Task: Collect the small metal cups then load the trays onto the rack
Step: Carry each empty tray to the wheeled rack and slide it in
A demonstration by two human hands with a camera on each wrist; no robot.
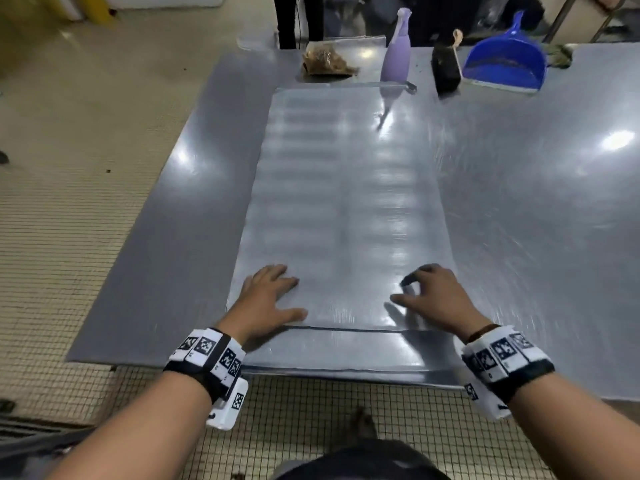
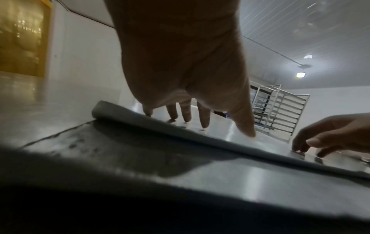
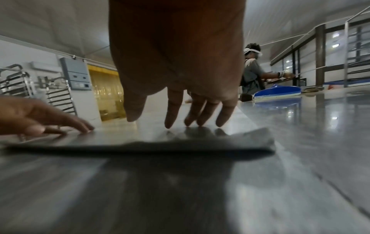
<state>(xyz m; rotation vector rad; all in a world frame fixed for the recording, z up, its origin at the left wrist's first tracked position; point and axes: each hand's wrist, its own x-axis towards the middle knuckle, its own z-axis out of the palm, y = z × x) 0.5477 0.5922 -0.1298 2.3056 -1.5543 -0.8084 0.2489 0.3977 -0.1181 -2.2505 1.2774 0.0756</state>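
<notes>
A long, flat metal tray lies lengthwise on the steel table, its near edge close to the table's front edge. My left hand lies flat on the tray's near left corner with its fingers spread and straight. My right hand touches the near right corner with arched fingers, only the fingertips on the metal. The left wrist view shows the tray's rolled rim under my left hand. No small metal cups are in view. A tall tray rack stands beyond the table.
At the table's far end stand a purple spray bottle, a black brush, a blue dustpan and a bag of brown scraps. More racks stand by the wall. Another person works at the far right.
</notes>
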